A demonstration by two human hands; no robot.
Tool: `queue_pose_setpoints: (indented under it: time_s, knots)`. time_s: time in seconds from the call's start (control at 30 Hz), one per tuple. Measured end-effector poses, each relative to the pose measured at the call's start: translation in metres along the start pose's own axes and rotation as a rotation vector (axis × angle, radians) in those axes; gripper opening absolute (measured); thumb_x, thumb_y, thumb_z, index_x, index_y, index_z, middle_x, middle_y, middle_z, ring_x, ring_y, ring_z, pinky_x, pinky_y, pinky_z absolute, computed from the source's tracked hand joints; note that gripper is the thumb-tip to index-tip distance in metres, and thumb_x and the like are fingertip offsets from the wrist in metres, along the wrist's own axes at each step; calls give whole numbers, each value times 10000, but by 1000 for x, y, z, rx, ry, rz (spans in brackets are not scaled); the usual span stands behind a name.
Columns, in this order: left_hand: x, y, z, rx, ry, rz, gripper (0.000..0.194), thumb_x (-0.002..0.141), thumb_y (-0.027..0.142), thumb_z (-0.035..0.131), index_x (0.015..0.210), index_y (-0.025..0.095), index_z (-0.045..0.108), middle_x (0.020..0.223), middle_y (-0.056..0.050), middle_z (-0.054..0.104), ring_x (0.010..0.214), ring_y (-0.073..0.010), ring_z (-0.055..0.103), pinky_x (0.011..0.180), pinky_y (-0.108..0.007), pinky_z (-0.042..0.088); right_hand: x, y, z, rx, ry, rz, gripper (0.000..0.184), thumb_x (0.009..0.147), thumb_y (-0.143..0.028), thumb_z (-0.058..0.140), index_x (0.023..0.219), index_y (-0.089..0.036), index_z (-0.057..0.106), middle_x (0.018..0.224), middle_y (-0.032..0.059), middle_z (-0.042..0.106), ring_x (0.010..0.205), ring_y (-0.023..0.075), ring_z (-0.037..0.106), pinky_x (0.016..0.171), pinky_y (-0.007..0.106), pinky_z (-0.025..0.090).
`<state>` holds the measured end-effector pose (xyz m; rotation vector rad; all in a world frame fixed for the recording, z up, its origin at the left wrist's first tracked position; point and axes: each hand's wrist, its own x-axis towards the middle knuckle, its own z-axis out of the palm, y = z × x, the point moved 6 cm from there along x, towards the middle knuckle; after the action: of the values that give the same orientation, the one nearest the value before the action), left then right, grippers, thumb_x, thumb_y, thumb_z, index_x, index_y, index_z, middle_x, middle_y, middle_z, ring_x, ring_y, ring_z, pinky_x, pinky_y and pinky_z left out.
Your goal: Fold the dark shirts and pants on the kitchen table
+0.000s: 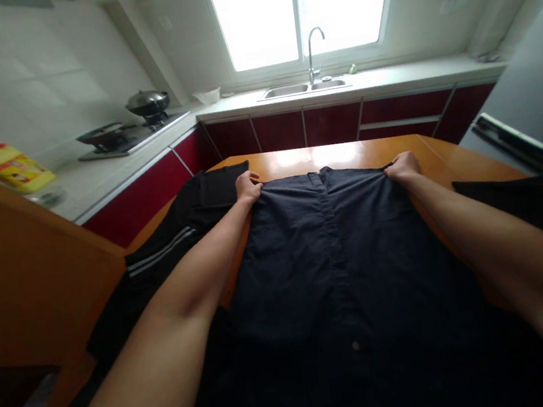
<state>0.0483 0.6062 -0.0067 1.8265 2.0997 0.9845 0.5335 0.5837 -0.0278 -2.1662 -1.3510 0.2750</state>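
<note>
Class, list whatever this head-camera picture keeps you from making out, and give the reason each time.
All in the head view:
Navy button-front shirt: near end, lost in darkness and cut off by the bottom edge.
Right hand: fingertips, hidden behind the hand itself.
Black garment on the right: full shape, cut off by the right edge.
Yellow jug: printed words, too small and blurred.

3 garments point(290, 248) lie side by side on the table point(379, 148) — behind it, sink point(309, 88) below window point(258, 17), hob point(150, 133) to left.
</note>
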Motion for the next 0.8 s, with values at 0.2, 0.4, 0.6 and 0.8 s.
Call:
queue_pose_setpoints:
  time_s: [0.2,0.4,0.6,0.8]
  knots:
    - [-11,57,33,183,-51,301,162,846,216,697,1008,214,700,1225,-137,592,1232,-339,507,1059,-464,390,-26,-37,-2,-170,163,-244,386,882,-264,589,1239,-121,625,1299,246,558,1239,373,473,993,554,405]
    - [-6,110,98,90,-413,334,368,849,349,732,1172,177,688,1142,-107,698,1085,-266,627,973,-317,459,-60,-118,62,-69,-164,-694,350,957,-310,506,1264,-213,644,1410,114,552,1313,308,432,1085,461,375]
    - [8,106,121,87,-350,201,266,846,433,731,990,209,732,1043,-106,710,1098,-296,613,1024,-427,430,-46,-124,88,-34,-176,-487,408,965,-406,524,1289,-185,636,1342,141,607,1252,317,499,1052,456,399]
    - [12,102,132,-5,-282,167,220,717,341,859,823,215,713,1088,-96,639,1170,-324,533,1056,-517,380,-30,-122,94,15,-186,-325,361,838,-498,692,1097,-249,722,1200,97,646,1229,340,472,1048,555,372]
